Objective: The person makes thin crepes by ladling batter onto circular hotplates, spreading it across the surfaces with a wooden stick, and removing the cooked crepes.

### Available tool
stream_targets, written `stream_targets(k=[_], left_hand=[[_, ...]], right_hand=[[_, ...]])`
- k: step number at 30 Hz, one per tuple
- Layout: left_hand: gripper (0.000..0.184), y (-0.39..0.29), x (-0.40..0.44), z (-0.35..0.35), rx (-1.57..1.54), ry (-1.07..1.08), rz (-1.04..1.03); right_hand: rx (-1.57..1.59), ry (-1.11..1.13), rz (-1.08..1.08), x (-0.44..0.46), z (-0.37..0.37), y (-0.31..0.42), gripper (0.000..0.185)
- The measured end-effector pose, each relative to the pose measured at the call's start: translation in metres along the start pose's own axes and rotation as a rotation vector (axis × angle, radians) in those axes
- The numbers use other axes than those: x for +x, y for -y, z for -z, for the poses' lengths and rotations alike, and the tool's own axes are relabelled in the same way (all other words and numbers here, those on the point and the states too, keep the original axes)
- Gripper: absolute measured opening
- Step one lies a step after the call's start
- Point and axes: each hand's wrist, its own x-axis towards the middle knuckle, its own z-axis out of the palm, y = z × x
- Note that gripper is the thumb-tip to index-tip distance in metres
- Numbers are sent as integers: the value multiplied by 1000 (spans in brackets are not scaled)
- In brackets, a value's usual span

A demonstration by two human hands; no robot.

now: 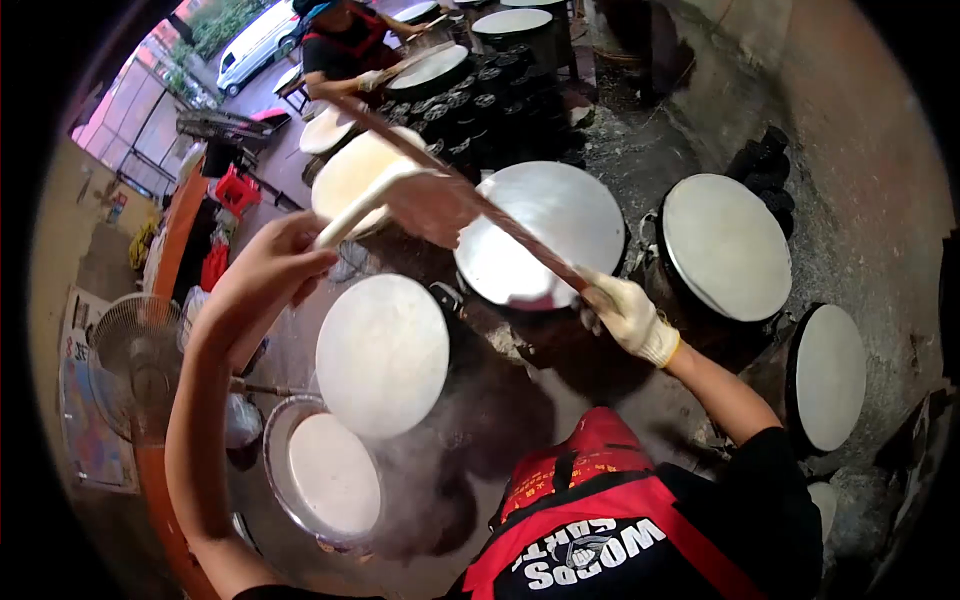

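Observation:
My bare left hand [290, 255] is closed on the end of a white handle [365, 203], raised at the upper left. A flat brownish piece [435, 207] shows at the handle's far end, partly behind a long brown stick [470, 190]. My right hand [622, 312], in a pale glove, grips the stick's lower end. The stick slants up and left across the view, over the shiny round plate [545, 230] at the centre. Whether the flat piece touches the stick, I cannot tell.
Several round pale plates surround me, including one at the right [727, 247] and one at the lower left [382, 355]. Near it sits a basin [275, 470] of pale liquid, with steam beside it. A fan [137, 365] stands left. Another person [345, 50] works at the back.

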Motion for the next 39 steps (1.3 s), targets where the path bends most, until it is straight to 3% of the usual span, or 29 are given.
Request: stream_targets(k=[2,3,4,6,7,10,12,13,14,16,18,20,22,23,26,28,30,33,35,37,39], left_hand=[[26,-38,37,-28,128,-18,-106],[25,-38,61,-33,460,-84,-226],[25,-36,77,-42,600,-132,-338],[27,-41,101,-69,695,-156,-374],[27,-35,115,-85,587,-143,-379],[30,-40,126,-137,479,-171,-392],[32,-40,135,-168,291,-100,-303],[30,-26,149,-186,164,-98,-299],[29,-17,160,-206,-10,-156,-290],[28,-18,170,-239,-291,-223,-150],[26,-3,181,-272,-599,-282,-82],[25,15,199,-294,-927,-279,-62],[24,9,206,-291,-1038,-331,-59],[23,8,207,-283,-1068,-367,-67],[22,-6,196,-238,-1149,-360,-236],[24,-22,177,-207,-1289,-292,-315],[27,-32,157,-186,-1457,-221,-318],[22,-5,124,-178,-1414,-104,-162],[17,27,99,-191,-1262,-91,59],[15,59,78,-217,-1423,-61,295],[15,84,49,-237,-1424,-61,320]], right_hand=[[-224,-23,213,38,15,25,49],[-477,-25,183,49,19,36,49],[-638,-61,69,55,17,50,48],[-602,-147,27,62,21,39,45],[-516,-165,-133,62,29,25,42],[-244,-270,-234,30,50,-43,40],[198,-289,-718,-1,59,-17,40],[302,-359,-763,-19,55,-37,41],[150,-335,-728,-40,56,-58,42],[-205,-575,-112,-73,29,-155,47],[-299,-523,-394,-83,15,-118,49],[-185,-545,-491,-72,4,-117,45],[-51,-602,-483,-51,-3,-156,48],[-369,-633,-326,-40,-7,-177,49],[425,-578,-650,2,7,-109,47],[748,-611,-744,9,15,-109,45],[822,-678,-722,0,9,-108,41],[823,-844,-700,-19,-24,-108,29],[767,-841,-621,-20,-45,-121,25],[730,-886,-675,5,-53,-115,23],[665,-906,-645,36,-58,-123,24]])
